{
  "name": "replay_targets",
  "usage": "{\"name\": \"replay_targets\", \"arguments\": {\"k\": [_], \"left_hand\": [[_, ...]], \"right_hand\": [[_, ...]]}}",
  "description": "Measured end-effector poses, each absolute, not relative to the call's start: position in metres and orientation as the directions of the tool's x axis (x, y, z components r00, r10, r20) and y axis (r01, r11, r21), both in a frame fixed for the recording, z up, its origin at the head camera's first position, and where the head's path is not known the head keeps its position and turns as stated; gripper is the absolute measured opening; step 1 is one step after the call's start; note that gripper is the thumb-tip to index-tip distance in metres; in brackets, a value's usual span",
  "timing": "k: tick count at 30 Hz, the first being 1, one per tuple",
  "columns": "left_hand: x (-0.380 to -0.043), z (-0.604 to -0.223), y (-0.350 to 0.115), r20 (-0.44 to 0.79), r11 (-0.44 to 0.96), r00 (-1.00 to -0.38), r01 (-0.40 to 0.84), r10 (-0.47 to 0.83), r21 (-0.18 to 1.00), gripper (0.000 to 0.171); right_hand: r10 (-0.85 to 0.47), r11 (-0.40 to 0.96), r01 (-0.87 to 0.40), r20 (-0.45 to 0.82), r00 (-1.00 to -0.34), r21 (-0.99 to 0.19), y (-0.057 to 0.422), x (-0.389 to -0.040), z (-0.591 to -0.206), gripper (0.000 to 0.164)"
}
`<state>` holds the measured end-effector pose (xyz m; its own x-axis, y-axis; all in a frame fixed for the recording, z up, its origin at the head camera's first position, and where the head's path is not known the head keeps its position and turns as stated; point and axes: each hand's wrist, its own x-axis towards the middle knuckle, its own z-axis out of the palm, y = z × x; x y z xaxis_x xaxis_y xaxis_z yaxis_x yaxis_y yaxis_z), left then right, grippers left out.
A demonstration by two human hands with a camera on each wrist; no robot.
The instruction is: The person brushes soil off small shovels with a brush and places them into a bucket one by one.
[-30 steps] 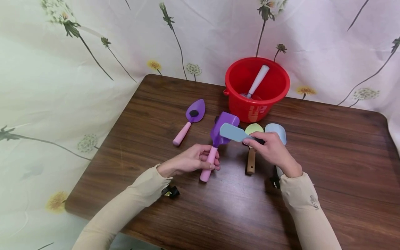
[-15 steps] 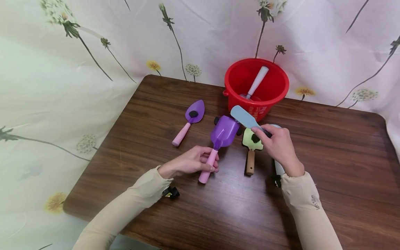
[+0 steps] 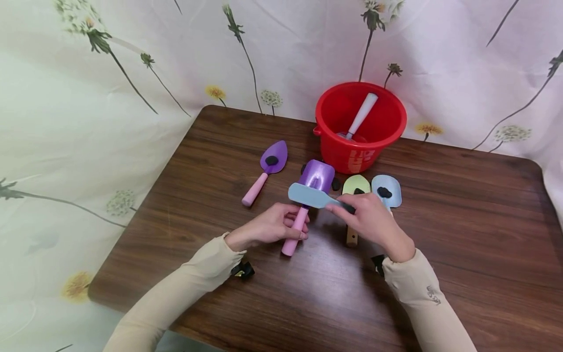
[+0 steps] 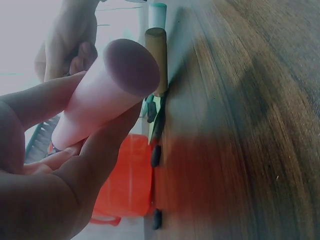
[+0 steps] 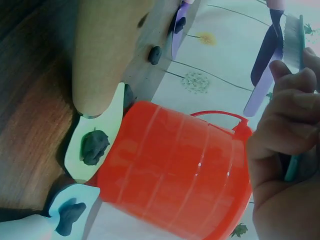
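Note:
In the head view my left hand (image 3: 270, 225) grips the pink handle of a purple toy shovel (image 3: 320, 171), its scoop pointing toward the bucket. My right hand (image 3: 374, 217) holds a light blue brush (image 3: 308, 195) by its dark handle, laid across the lower scoop. Pale bristles of the brush (image 5: 293, 42) show against the shovel (image 5: 262, 95) in the right wrist view, where the shovel is raised off the table. From the left wrist, the pink handle (image 4: 95, 105) lies between thumb and fingers. Dark lumps (image 3: 336, 184) lie on the table beside the scoop.
A red bucket (image 3: 360, 156) with a white-handled tool (image 3: 364, 112) inside stands at the back. A purple trowel (image 3: 278, 152), a green shovel (image 5: 75, 155) and a light blue shovel (image 3: 396, 188), each bearing a dark lump, lie on the wooden table (image 3: 198, 186).
The brush moved up and right to the scoop's far edge, then back down and left across its lower part. The left hand keeps hold of the purple shovel, its scoop turning slightly.

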<state>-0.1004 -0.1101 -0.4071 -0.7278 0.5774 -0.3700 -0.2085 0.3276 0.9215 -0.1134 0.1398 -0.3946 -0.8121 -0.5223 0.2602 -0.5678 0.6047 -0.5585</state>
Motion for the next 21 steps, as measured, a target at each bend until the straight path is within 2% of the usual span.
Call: {"name": "replay_targets", "arguments": {"k": [9, 16, 21], "left_hand": [[-0.098, -0.405, -0.112, -0.356, 0.371, -0.73, -0.15, 0.584, 0.916, 0.037], [-0.096, -0.406, -0.114, -0.339, 0.405, -0.721, -0.089, 0.604, 0.91, 0.035], [-0.093, -0.406, -0.114, -0.361, 0.414, -0.708, -0.106, 0.607, 0.904, 0.036]], "right_hand": [[-0.507, 0.597, -0.53, 0.229, -0.831, -0.602, 0.144, -0.118, -0.398, 0.021], [-0.414, 0.61, -0.514, 0.311, -0.855, -0.603, 0.153, -0.126, -0.406, 0.013], [-0.332, 0.65, -0.482, 0.351, -0.876, -0.587, 0.16, -0.132, -0.407, 0.012]]}}
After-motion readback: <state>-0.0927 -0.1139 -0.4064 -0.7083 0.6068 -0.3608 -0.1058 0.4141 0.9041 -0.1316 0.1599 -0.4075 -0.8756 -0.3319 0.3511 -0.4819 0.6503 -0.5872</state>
